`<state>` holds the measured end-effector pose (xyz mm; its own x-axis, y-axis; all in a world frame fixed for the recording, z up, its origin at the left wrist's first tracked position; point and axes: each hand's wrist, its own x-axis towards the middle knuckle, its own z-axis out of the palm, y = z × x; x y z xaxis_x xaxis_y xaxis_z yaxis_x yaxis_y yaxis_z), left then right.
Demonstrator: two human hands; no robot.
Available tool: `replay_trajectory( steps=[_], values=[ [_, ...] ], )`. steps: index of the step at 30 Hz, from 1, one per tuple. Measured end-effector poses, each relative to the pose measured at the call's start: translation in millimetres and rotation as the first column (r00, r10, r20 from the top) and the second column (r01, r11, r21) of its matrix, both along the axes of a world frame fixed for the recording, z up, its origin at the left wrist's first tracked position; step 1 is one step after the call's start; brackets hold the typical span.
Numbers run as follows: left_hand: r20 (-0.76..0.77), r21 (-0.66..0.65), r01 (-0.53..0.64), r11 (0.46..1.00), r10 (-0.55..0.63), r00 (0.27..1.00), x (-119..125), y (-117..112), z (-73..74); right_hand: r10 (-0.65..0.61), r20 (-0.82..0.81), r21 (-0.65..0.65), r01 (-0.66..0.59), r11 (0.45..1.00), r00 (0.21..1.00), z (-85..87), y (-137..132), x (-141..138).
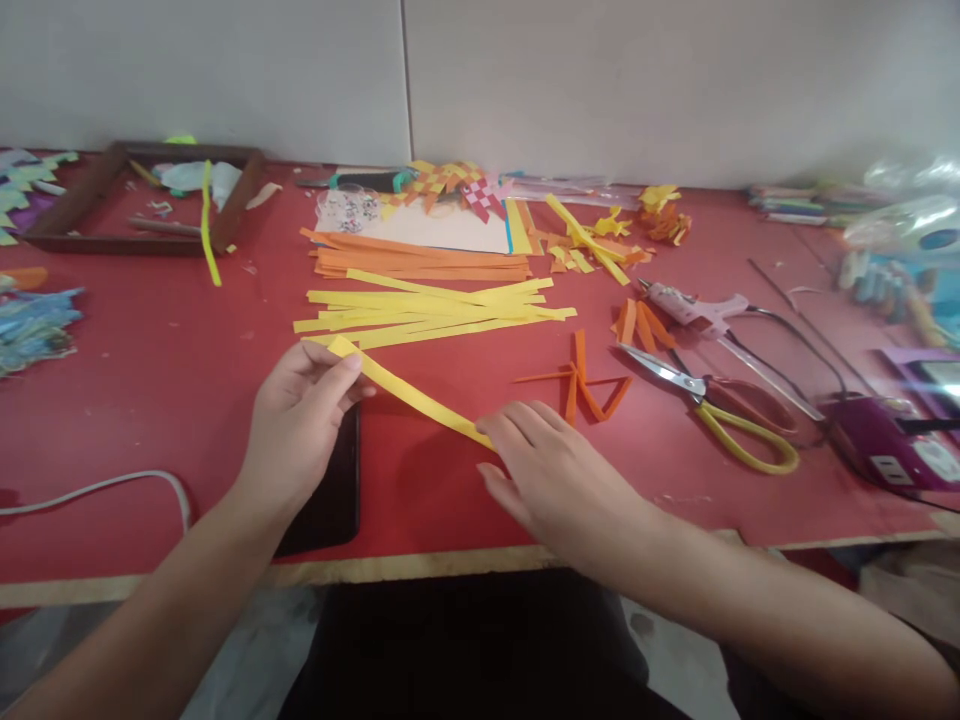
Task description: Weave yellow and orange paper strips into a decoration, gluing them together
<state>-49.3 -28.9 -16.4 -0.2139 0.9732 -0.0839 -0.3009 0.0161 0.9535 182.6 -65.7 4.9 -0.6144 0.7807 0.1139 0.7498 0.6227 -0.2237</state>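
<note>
Over the red tabletop [427,510]: yellow paper strip [420,398] spans the gap between the two hands, slanting down from left to right, middle stretch uncovered.
Left hand [296,420]: pinch narrow, thumb over fingers, strip clamped near its left end; short tip pokes out past the thumb.
Right hand [551,475]: strip runs in at the fingertips, its far end hidden there. Thumb sits apart, below the fingers; can't tell if the grip is closed on it.
Black phone [341,490]: flat on the table, partly covered by the left hand and wrist.
Yellow strip pile [427,315]: loose, crisscrossed, just beyond the left hand and the held strip.
Orange strip bundle [420,263]: roughly parallel strips, behind the yellow pile.
Folded orange strips [577,380]: just beyond the right hand, loose ends sticking out.
Scissors [697,387]: right of those folded pieces, blades pointing left, one handle loop red, one yellow.
Pink glue gun [694,310]: lying behind the scissors, nozzle left.
Dark wooden frame [124,244]: far left, one bright yellow strip [208,225] draped over its near edge.
White cable [112,481]: near left, curving towards the table edge.
</note>
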Motion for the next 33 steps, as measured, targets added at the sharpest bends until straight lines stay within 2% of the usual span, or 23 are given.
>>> replay_trajectory(
  steps=[3,6,13,21,29,33],
  values=[
    [-0.028,-0.023,0.018,1.0,-0.019,0.999,0.2,-1.7,0.0,-0.01,-0.165,-0.048,0.002,0.999,0.986,0.0,13.9,-18.4],
    [-0.03,-0.042,0.043,0.998,-0.044,0.999,1.3,-2.4,1.0,0.03,-0.252,-0.055,-0.046,0.997,0.967,-5.7,28.4,-33.6],
    [-0.029,-0.052,0.023,0.998,-0.025,0.999,2.6,-1.5,4.3,0.021,-0.278,-0.071,-0.042,0.997,0.96,-14.8,47.7,-56.2],
    [0.023,-0.072,0.032,0.997,-0.031,0.999,1.7,-2.1,5.0,0.001,-0.202,-0.053,-0.012,0.999,0.979,-17.5,48.7,-57.1],
    [0.117,-0.109,0.082,0.991,-0.069,0.991,1.1,0.3,6.2,-0.047,-0.369,-0.128,-0.001,0.992,0.928,-23.3,44.4,-54.1],
    [0.225,-0.171,0.126,0.977,-0.086,0.971,-3.2,2.3,6.9,-0.004,-0.423,-0.077,-0.031,0.997,0.906,-23.8,45.8,-55.0]
  ],
)
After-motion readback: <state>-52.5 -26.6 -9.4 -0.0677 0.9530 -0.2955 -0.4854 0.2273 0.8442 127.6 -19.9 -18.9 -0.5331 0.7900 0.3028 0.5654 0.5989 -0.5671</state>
